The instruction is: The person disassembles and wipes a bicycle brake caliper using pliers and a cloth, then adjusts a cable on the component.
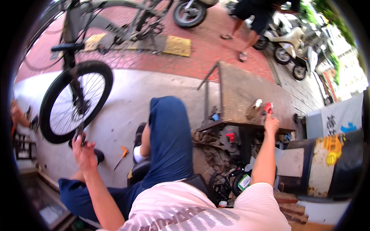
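My left hand point(84, 152) is closed around a small dark object I cannot make out, just beside the lower front wheel point(45, 107) of a grey bicycle point(68, 27). My right hand point(271, 125) reaches to the wooden bench top point(243, 88), fingers closed on a red tool point(268, 107). A pale, shiny small object point(258, 103) sits left of that tool. An orange-handled screwdriver point(123, 153) lies on the pale floor between my legs.
Cloths, dark clutter and a red item point(230, 137) fill the space below the bench. Boards and panels point(289, 161) stand at right. Another person point(254, 27) stands on red paving near parked scooters point(283, 54); someone's bare leg point(19, 115) shows at far left.
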